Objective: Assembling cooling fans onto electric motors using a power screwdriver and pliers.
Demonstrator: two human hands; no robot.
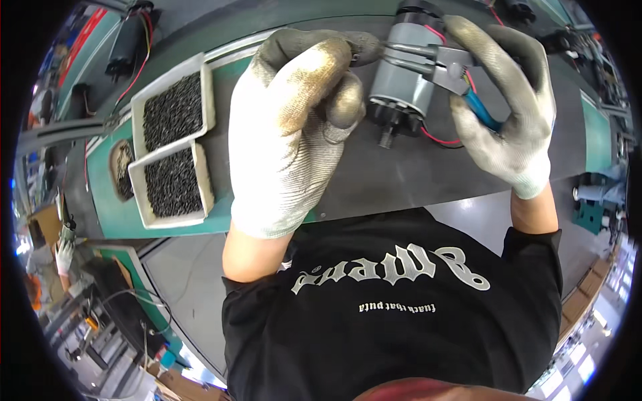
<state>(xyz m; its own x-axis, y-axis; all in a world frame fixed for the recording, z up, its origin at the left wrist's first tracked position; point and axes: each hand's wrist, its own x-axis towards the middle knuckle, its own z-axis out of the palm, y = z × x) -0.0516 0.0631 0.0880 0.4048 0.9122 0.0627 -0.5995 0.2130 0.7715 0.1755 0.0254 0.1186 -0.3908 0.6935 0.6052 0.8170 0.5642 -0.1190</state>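
Note:
My left hand (291, 127), in a white glove with soiled fingertips, is closed in a pinch. Something small and dark shows at its fingertips, too small to name. My right hand (511, 110), gloved too, grips a pair of pliers (447, 65) with blue handles. The two slim jaws stand apart and point left, their tips beside the left fingertips. Beneath the pliers lies a grey cylindrical motor (401, 85), its shaft toward me. Red and black wires (441, 139) run along its right side.
Two white trays (209, 110) (202, 175) filled with small black parts stand on the left of the bench (374, 177). Beside them sits a small round dish (121, 170). More motors (127, 43) lie at the far left. At the left edge, a gloved hand (64, 255) belongs to another person.

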